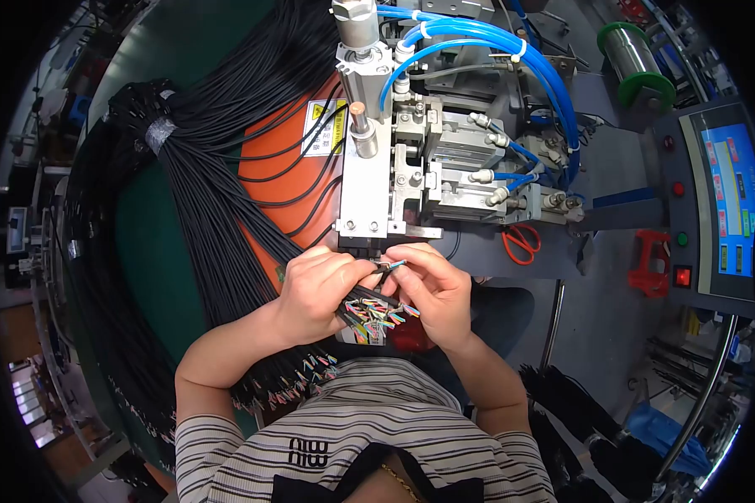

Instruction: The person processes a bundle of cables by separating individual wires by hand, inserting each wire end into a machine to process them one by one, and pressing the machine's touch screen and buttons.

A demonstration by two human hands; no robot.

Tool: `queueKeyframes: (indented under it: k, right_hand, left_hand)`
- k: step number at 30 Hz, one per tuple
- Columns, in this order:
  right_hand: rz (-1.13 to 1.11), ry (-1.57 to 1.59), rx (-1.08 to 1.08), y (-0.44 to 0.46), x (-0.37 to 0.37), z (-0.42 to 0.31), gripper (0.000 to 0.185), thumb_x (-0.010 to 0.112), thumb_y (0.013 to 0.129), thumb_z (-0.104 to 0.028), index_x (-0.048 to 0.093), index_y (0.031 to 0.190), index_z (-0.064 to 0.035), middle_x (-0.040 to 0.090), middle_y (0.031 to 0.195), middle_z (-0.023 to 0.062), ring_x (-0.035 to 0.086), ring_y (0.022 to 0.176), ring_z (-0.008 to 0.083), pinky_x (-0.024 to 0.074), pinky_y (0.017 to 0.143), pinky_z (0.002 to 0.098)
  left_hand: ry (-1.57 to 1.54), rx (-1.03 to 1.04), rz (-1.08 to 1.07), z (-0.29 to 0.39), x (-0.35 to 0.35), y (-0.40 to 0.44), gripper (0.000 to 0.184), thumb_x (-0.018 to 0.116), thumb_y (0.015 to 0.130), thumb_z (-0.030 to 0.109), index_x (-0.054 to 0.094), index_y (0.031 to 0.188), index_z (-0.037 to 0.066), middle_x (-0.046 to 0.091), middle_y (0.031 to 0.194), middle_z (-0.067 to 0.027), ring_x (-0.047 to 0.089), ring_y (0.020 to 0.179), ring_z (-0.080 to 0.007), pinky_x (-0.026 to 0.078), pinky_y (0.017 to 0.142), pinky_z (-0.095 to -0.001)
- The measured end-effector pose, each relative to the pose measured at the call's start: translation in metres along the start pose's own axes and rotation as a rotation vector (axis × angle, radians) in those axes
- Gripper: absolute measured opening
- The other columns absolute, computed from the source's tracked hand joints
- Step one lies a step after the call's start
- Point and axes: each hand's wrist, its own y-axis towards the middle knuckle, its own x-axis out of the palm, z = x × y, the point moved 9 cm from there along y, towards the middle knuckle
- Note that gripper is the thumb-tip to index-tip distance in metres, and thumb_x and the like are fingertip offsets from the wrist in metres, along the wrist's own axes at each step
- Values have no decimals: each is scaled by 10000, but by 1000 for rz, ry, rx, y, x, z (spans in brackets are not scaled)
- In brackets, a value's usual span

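My left hand (319, 289) is closed around black cables near their stripped ends, just below the metal machine (367, 184). Beside it on the right, my right hand (432, 293) pinches the thin coloured wires (397, 265) at the end of one black cable. The two hands almost touch. Between and below them, more cable ends (377, 317) fan out with pink, yellow, blue and white wires showing. A thick bundle of black cables (201, 193) runs from the upper left down towards my left hand.
Blue air hoses (554, 92) arch over the machine. Scissors with red handles (521, 243) lie right of it. Further right are a red holder (648, 264), a control screen (732, 197) and a wire spool (633, 63). An orange mat (268, 184) lies under the cables.
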Motion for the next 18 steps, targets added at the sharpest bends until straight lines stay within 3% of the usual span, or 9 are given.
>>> queueKeyframes:
  k: [8, 18]
  right_hand:
    - [45, -117, -95, 5, -1, -12, 153, 572, 916, 44, 661, 1042, 51, 640, 981, 99, 665, 731, 99, 463, 518, 176]
    - [43, -203, -139, 8, -4, -12, 132, 613, 877, 69, 652, 1003, 62, 648, 961, 108, 668, 706, 104, 507, 547, 189]
  left_hand:
    - [-156, -120, -117, -14, 4, -1, 335, 749, 653, 81, 608, 949, 15, 659, 789, -85, 632, 659, -261, 458, 596, -344]
    - [-139, -129, -88, -17, 8, -4, 320, 744, 643, 63, 606, 928, 25, 654, 772, -79, 637, 660, -264, 465, 597, -354]
